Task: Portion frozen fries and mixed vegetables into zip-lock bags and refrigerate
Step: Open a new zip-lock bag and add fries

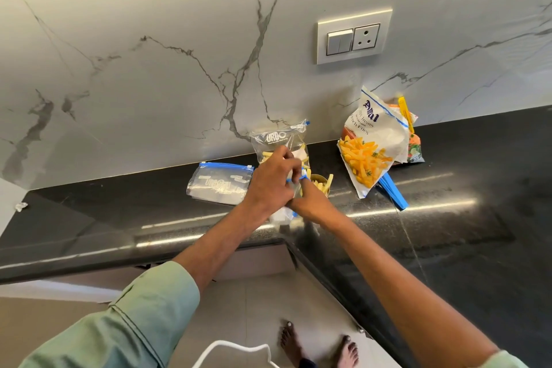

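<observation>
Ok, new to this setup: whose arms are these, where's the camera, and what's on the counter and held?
No machine: a person works bare-handed, and the one picture comes from a camera on their head, looking down. The left hand and right hand meet over the black counter, both pinching a clear zip-lock bag near its blue strip. Behind them a bag of fries stands by the wall; empty bags lie flat to its left, a container of fries to its right. Further right are the fries pack and, behind it, a vegetable pack.

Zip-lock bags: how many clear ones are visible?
3: bag with fries at the wall; empty bag flat beside it; third bag held by left hand and right hand. More may lie stacked.
</observation>
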Motion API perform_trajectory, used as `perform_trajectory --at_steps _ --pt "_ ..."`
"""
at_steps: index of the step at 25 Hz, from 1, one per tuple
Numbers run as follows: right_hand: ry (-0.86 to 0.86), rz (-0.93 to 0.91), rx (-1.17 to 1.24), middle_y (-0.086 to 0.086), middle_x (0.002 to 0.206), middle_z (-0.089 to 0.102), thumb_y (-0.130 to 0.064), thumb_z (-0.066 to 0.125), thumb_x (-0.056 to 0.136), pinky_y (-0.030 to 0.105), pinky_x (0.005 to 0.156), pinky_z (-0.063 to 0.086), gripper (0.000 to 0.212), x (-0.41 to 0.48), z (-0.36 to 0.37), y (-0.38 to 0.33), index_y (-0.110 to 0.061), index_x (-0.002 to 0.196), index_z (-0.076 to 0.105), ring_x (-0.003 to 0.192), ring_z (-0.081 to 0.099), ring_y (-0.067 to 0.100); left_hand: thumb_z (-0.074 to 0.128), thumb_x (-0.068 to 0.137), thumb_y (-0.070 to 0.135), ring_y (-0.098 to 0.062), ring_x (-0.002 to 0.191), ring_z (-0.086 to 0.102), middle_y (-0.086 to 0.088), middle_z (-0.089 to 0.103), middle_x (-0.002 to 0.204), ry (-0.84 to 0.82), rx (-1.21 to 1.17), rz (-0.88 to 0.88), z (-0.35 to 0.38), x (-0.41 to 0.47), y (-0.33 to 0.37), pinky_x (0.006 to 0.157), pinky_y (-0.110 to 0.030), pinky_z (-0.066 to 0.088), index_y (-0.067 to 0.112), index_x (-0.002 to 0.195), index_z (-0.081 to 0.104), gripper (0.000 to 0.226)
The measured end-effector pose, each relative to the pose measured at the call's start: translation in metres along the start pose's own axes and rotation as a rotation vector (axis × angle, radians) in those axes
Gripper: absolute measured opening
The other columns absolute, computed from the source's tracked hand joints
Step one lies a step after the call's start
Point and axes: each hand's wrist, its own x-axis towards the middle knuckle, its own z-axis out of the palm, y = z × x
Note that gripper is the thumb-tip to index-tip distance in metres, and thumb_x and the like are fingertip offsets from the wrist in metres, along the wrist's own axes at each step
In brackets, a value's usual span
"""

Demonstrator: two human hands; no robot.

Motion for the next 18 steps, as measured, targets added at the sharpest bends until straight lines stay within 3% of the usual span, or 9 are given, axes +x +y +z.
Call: perform_trajectory --at_steps 2,4,6,11,15,18 --pt "0.053 -0.014 -0.238 0.000 0.102 0.066 -0.020 0.082 0.084 0.031 0.078 0.054 0.035 0.004 0.001 0.004 -0.014 0.113 0.064 0.096 0.065 0.019 0.076 0.088 0.016 -0.018 0.110 0.055 -0.002 0.052 0.124 -0.110 0.301 0.074 0.000 -0.007 0.004 0.072 -0.024 0.049 0.018 0.098 0.076 0.011" --pt "-0.006 0.009 -0.346 0.000 0.103 0.063 -0.022 0.086 0.081 0.031 0.079 0.049 0.042 0.006 0.001 0.007 -0.013 0.117 0.066 0.099 0.063 0.021 0.075 0.091 0.028 -0.025 0.132 0.043 -0.006 0.037 0.151 -0.220 0.533 -0.011 0.007 -0.013 0.006 0.090 -0.036 0.053 0.023 0.125 0.070 0.035" --pt "-0.096 0.020 -0.477 0.001 0.106 0.064 -0.022 0.086 0.079 0.030 0.081 0.049 0.048 0.006 0.004 0.006 -0.017 0.122 0.065 0.103 0.065 0.022 0.076 0.089 0.035 -0.032 0.134 0.043 -0.013 0.021 0.161 -0.334 0.651 -0.120 0.013 -0.017 0.008 0.096 -0.042 0.052 0.021 0.139 0.058 0.054" --pt "-0.201 -0.028 -0.469 0.005 0.128 0.064 -0.018 0.085 0.082 0.032 0.090 0.049 0.068 -0.005 0.015 0.002 -0.015 0.141 0.053 0.114 0.062 0.025 0.082 0.084 0.027 -0.031 0.116 0.064 -0.020 0.041 0.147 -0.513 0.634 -0.259 0.011 -0.018 0.007 0.093 -0.039 0.053 0.014 0.140 0.055 0.064" --pt "-0.344 -0.074 -0.567 0.009 0.112 0.070 -0.022 0.071 0.094 0.031 0.079 0.049 0.037 -0.006 0.011 0.000 -0.009 0.128 0.064 0.099 0.066 0.026 0.083 0.082 0.015 -0.035 0.122 0.059 -0.019 0.044 0.141 -0.554 0.523 -0.301 0.003 -0.011 0.005 0.097 -0.039 0.051 0.011 0.140 0.053 0.065" --pt "-0.345 -0.275 -0.736 0.008 0.121 0.070 -0.019 0.056 0.097 0.033 0.084 0.050 0.034 -0.009 -0.006 0.005 -0.014 0.129 0.065 0.105 0.066 0.026 0.085 0.081 0.016 -0.032 0.121 0.058 -0.016 0.044 0.141 -0.556 0.462 -0.321 -0.003 -0.009 -0.004 0.096 -0.039 0.052 0.016 0.140 0.054 0.067"
